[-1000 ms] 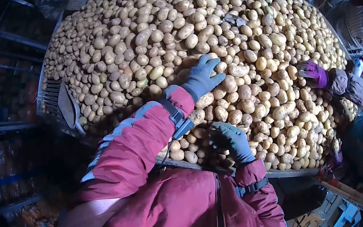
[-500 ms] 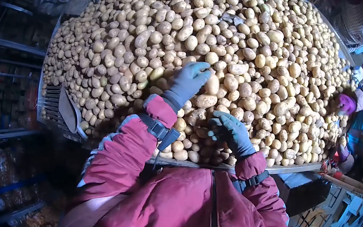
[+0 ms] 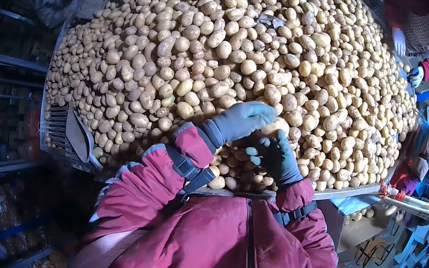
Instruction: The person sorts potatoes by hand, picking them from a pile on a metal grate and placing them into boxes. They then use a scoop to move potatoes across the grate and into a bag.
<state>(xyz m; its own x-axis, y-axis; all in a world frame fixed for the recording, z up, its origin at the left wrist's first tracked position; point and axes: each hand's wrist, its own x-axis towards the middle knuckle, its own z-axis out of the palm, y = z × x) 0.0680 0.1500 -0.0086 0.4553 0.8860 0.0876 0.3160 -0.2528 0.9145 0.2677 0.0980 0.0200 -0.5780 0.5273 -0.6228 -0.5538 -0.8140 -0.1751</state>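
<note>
A broad heap of pale tan potatoes [image 3: 195, 38] fills the table in front of me. My left hand [image 3: 244, 120], in a grey-blue glove, is closed with its fingertips on a potato [image 3: 276, 126] just above the near part of the heap. Beneath that potato is my right hand [image 3: 281, 157], gloved the same way. Its thumb and fingers are apart, and one fingertip meets or nearly meets the potato; its palm is partly hidden.
A metal scoop [image 3: 78, 134] lies at the left end beside a slatted grate [image 3: 55, 125]. The table's metal edge [image 3: 349, 193] runs before my body. Co-workers stand at the right, one with a gloved hand [image 3: 415, 76] at the heap. Light poles [image 3: 418, 206] jut out at right.
My left hand has moved right and nearer to me, bringing a potato to my right hand. My right hand has turned its fingers upward. At right, co-workers' hands have shifted.
</note>
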